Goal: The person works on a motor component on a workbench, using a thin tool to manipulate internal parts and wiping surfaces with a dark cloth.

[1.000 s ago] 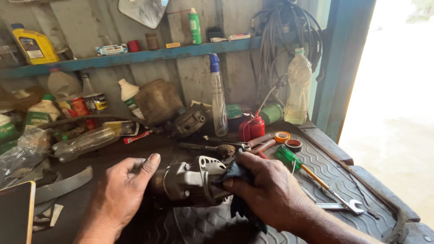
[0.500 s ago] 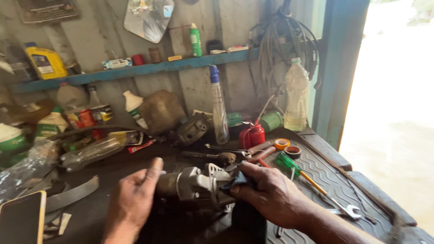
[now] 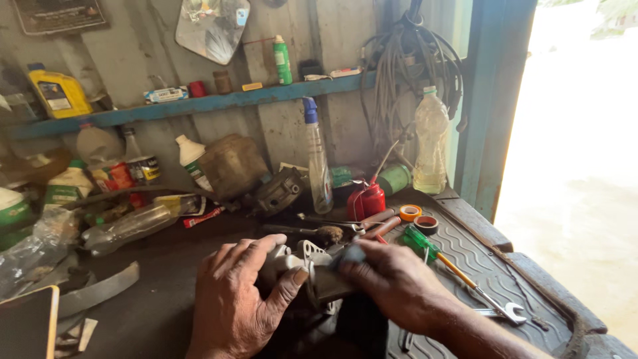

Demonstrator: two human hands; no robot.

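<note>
A grey metal engine part [image 3: 304, 264] with a bracket and bolt holes lies between both hands over the dark workbench [image 3: 166, 299]. My left hand [image 3: 236, 299] wraps around its left end, thumb on the bracket. My right hand [image 3: 397, 282] presses a dark cloth [image 3: 351, 254] against the part's right side. More dark cloth [image 3: 362, 326] hangs below the part. Most of the part is hidden by my hands.
On the bench to the right lie a green-handled screwdriver [image 3: 432, 250], a spanner [image 3: 502, 311], two tape rolls [image 3: 417, 218] and a red oil can [image 3: 367, 198]. Bottles, including a spray bottle [image 3: 317, 163], stand behind. A blue shelf [image 3: 212, 103] holds cans. A phone [image 3: 26, 329] lies far left.
The camera has tilted up and the hands sit lower in view. My left hand has closed further around the part. My right hand keeps rubbing the cloth on it.
</note>
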